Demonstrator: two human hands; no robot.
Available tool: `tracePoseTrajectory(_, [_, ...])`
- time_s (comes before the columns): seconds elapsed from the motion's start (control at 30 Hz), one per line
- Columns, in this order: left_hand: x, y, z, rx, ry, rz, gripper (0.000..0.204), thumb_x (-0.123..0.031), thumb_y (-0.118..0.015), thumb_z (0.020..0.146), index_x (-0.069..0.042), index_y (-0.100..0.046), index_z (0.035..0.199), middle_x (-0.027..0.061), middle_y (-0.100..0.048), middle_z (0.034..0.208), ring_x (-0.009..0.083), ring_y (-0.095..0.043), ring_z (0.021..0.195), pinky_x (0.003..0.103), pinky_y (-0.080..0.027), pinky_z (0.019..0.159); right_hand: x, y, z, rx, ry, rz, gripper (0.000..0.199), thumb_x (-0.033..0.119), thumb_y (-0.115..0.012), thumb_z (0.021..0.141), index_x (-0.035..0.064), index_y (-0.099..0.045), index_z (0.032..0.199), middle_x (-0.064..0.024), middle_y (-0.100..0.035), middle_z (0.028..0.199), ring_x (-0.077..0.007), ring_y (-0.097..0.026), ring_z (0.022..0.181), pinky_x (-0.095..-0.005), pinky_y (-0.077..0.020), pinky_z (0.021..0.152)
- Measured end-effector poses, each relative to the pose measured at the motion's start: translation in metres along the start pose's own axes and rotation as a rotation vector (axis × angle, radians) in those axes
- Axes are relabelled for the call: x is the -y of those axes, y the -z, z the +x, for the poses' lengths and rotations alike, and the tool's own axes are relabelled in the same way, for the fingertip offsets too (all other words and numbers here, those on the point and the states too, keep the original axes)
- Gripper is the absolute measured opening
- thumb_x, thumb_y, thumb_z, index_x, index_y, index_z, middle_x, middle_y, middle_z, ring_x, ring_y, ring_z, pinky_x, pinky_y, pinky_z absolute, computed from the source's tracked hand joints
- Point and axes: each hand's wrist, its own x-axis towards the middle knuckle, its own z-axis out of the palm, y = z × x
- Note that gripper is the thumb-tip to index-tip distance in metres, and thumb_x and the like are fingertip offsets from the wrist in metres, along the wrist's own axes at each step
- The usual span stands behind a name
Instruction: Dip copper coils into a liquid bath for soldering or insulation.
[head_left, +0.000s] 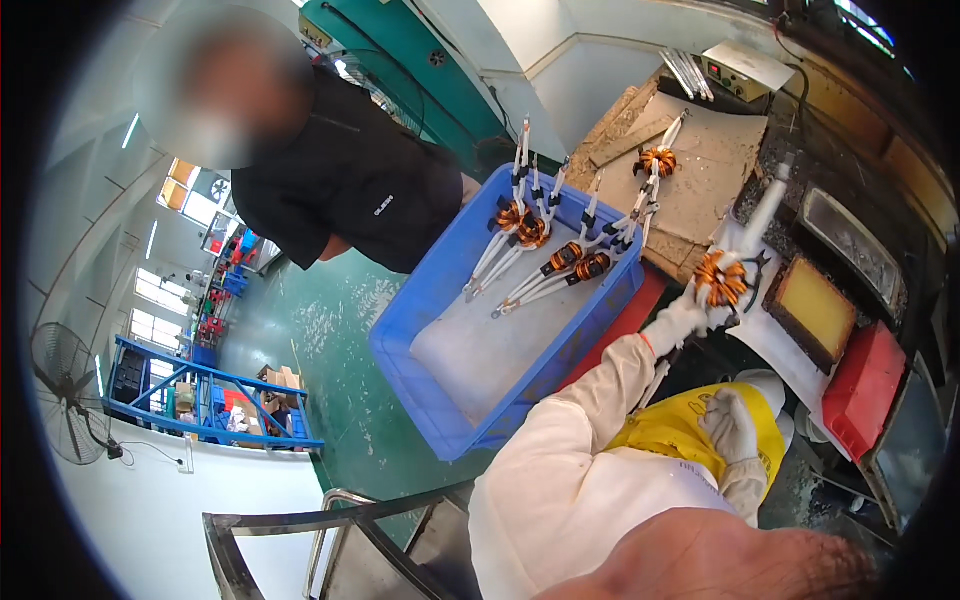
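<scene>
The right hand [730,425] curls above the yellow apron [650,435], whether gripping anything I cannot tell; nearer the coil [722,280], the left hand [680,322] grasps it at the fingertips, just up-right, beside the board's [720,130] lower end, long axis unclear.

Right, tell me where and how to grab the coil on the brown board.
Best taken, I'd judge, by the copper-wound ring, from above: it lies uncovered on the brown board, and thin white leads trail from opposite sides.
</scene>
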Motion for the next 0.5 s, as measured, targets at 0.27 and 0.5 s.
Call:
tracePoseTrajectory(0.27, [-0.067, -0.071, -0.125, 0.084, -0.482, 0.35, 0.028, -0.012, -0.061, 0.081, -0.004, -0.06, 0.108, 0.02, -0.067, 0.094, 0.0421, -0.064, 0.098, 0.047, -0.053, 0.08, 0.034, -0.167, -0.104, -0.191, 1.366, -2.153, 0.052, 0.002, -0.072, 0.075, 0.0056, -0.057, 0.125, -0.0187, -0.056, 0.128, -0.0412, -0.054, 0.12, -0.0483, -0.0453, 0.1])
tracePoseTrajectory(0.5, [-0.067, -0.096, -0.146, 0.047, -1.19, 0.857, 0.012, -0.022, -0.067, 0.072, -0.015, -0.062, 0.08, 0.0029, -0.062, 0.08, 0.023, -0.064, 0.077, 0.036, -0.05, 0.067, 0.044, -0.086, -0.132, -0.441, 0.856, -2.18, 0.073, 0.002, -0.077, 0.068, 0.0022, -0.051, 0.136, -0.0198, -0.056, 0.131, -0.0388, -0.053, 0.121, -0.0451, -0.0416, 0.104])
